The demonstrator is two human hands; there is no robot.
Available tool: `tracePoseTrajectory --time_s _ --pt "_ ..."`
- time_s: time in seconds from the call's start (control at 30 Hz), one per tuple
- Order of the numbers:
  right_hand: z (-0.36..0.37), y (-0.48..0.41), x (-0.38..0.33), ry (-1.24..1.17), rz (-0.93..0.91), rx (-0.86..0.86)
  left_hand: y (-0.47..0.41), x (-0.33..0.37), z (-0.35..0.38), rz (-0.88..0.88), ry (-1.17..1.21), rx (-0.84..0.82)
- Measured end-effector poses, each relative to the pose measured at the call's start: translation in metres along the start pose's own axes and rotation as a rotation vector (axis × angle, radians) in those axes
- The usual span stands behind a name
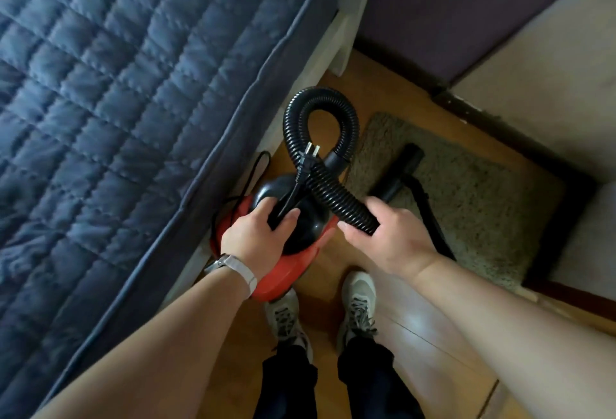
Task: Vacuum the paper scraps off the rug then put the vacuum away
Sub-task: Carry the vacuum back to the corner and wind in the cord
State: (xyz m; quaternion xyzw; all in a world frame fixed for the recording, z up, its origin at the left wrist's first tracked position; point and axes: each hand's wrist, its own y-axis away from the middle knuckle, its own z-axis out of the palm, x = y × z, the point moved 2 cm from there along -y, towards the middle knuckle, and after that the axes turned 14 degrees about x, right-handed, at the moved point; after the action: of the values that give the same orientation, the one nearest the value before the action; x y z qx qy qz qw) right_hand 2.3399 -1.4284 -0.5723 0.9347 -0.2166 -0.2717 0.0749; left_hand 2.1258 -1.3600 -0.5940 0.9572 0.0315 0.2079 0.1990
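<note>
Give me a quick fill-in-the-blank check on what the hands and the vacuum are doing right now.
1. The left hand holds the power cord, whose ______ sticks up unplugged beside the hose.
2. The right hand grips the black ribbed ______.
3. The vacuum has a body coloured ______.
4. The black nozzle lies on the ______.

Missing words: plug; hose; red; rug
</note>
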Motion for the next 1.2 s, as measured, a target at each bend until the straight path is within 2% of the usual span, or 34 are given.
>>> tracePoseTrajectory --time_s 0.27,0.57,0.83,1.2 --pt "-0.140 0.020 -0.063 -0.084 -0.167 0.064 0.060 0.069 -0.126 0.009 0.040 0.087" --pt "-0.266 0.070 -0.130 -0.202 -0.158 0.103 0.126 0.131 -0.252 0.081 0.108 0.177" --pt "-0.336 0.108 -0.184 -0.231 -0.177 0.164 0.174 0.152 -0.333 0.148 0.111 0.260" --pt "-0.382 0.131 -0.238 -0.301 -0.315 0.222 0.219 0.161 -0.398 0.150 0.110 0.460"
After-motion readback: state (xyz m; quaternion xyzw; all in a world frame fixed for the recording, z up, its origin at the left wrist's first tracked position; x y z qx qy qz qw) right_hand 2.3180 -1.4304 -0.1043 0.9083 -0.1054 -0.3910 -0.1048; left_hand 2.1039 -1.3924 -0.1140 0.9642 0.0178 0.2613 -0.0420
